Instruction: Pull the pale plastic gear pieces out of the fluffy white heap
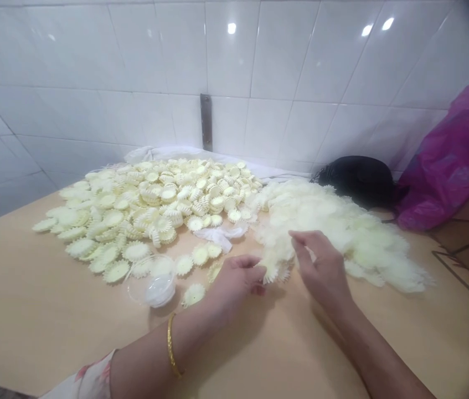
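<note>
My left hand (238, 280) is closed, thumb and fingers pinching a pale yellow petal piece (271, 270) with a toothed edge, low over the table. To its right, my right hand (321, 266) has its thumb and index finger brought together in front of a heap of thin, gauzy pale yellow petal pieces (334, 216). Whatever lies between those fingertips is too fine to make out. Left of my left hand stands a small clear plastic tub (160, 288) with something whitish in it. A few toothed yellow discs (193, 295) lie close by.
A large pile of pale yellow scalloped discs (155, 199) covers the table's back left. White cloth (168, 151) runs behind it along the tiled wall (234, 61). A black rounded object (356, 180) and a magenta plastic bag (454, 155) stand at the right of the wooden table (22, 310).
</note>
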### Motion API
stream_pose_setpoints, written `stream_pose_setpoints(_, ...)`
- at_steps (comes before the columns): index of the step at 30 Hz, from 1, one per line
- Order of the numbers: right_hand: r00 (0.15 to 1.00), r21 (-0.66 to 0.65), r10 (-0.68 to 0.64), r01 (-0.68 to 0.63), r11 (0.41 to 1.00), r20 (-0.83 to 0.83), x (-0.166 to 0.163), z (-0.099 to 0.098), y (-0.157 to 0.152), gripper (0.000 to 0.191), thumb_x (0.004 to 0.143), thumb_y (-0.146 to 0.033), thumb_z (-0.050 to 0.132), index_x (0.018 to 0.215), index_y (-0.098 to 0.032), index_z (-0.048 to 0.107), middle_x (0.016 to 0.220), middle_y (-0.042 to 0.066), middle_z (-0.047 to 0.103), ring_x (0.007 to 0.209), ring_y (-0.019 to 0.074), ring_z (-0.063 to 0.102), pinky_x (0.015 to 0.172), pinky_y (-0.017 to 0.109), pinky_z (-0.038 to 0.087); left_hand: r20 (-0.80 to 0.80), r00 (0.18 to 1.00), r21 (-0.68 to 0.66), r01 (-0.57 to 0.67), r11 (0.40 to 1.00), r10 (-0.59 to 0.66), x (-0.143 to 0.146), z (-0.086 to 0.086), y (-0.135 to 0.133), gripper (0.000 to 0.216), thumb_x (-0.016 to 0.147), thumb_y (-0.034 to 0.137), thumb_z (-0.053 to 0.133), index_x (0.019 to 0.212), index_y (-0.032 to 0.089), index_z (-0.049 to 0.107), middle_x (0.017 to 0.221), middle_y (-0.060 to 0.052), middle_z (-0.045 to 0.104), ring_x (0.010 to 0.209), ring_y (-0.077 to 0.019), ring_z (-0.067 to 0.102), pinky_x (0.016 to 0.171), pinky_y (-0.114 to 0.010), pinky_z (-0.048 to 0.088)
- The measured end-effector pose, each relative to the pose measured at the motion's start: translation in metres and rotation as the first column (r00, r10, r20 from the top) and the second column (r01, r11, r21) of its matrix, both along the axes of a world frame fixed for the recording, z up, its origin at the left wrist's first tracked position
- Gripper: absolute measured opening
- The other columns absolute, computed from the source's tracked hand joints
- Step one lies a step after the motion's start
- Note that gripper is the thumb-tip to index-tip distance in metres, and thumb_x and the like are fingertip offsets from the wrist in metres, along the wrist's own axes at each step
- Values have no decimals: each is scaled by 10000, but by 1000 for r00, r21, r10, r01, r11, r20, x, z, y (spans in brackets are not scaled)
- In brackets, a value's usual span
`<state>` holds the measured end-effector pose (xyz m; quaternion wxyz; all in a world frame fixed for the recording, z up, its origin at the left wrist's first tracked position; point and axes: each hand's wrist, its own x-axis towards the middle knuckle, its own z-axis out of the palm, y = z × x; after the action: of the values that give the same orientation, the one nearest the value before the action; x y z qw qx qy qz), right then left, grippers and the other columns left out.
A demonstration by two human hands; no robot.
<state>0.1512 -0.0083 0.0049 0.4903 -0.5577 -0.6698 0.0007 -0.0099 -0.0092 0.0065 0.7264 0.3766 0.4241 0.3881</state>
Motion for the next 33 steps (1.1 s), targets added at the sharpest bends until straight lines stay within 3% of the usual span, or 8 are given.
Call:
stream_pose_setpoints(4, 972, -157, 86, -122, 980, -221, -8, 14, -11, 211, 830, -322, 491, 792, -183, 644, 772, 40, 626, 740, 188, 565, 667, 295, 439, -17, 1000, 53, 3, 999, -2, -1, -3, 0, 159, 660, 253, 641, 619, 139, 538, 615, -21, 537, 558, -107, 507, 602, -288, 436)
stream_pose_setpoints(7, 927, -289, 150, -256, 923, -343, -13, 18, -15, 263, 815, -398, 503, 834, -184, 655, 735, 28, 623, 695, 181, 565, 604, 273, 437, -37, 999, 114, -5, 993, 9, -1, -3, -1, 206, 673, 278, 635, 587, 152, 498, 561, 0, 512, 537, -102, 492, 618, -291, 430)
stream_pose_setpoints(11, 858, -376, 219, -416, 828, -465, -18, 18, -15, 290, 806, -435, 515, 790, -180, 654, 648, 2, 573, 649, 151, 536, 604, 249, 431, -19, 1000, 174, -14, 985, 18, -1, 0, -3, 215, 680, 266, 626, 568, 150, 483, 535, 1, 514, 530, -99, 476, 623, -284, 418)
stream_pose_setpoints(16, 680, -380, 296, -658, 650, -670, -23, 15, -15, 315, 810, -437, 513, 689, -165, 613, 634, 2, 569, 619, 135, 525, 607, 248, 426, 48, 998, 173, 29, 985, -38, 0, 0, -1, 180, 687, 272, 621, 612, 122, 556, 594, -28, 547, 572, -113, 499, 638, -290, 418)
stream_pose_setpoints(18, 698, -379, 262, -620, 687, -666, -24, 13, -15, 269, 787, -411, 550, 689, -164, 596, 639, 0, 562, 617, 136, 513, 602, 249, 417, 77, 994, 136, 60, 989, -71, 0, -2, 0, 157, 698, 267, 609, 685, 111, 597, 649, -45, 572, 602, -124, 526, 650, -293, 421)
stream_pose_setpoints(23, 863, -378, 129, -343, 860, -489, -22, 9, -13, 274, 801, -390, 515, 624, -181, 489, 561, -36, 409, 542, 108, 384, 500, 222, 325, -29, 1000, 51, 12, 999, -11, -1, 0, -1, 138, 702, 249, 623, 787, 145, 589, 646, -38, 598, 632, -138, 564, 675, -291, 420)
stream_pose_setpoints(28, 897, -363, 101, -275, 890, -431, -20, 7, -12, 358, 834, -434, 457, 582, -197, 361, 533, -52, 301, 503, 95, 295, 457, 217, 269, 62, 998, 98, 0, 995, -6, -2, 4, -1, 218, 746, 339, 588, 739, 121, 604, 738, -76, 618, 747, -162, 591, 783, -311, 423)
stream_pose_setpoints(33, 861, -343, 49, -253, 905, -505, -18, 7, -11, 436, 809, -494, 486, 549, -204, 290, 527, -58, 233, 492, 87, 230, 426, 212, 232, 272, 960, -100, -41, 994, 67, -2, 10, 2, 233, 820, 320, 473, 782, 119, 584, 895, -115, 597, 881, -197, 576, 698, -300, 471)
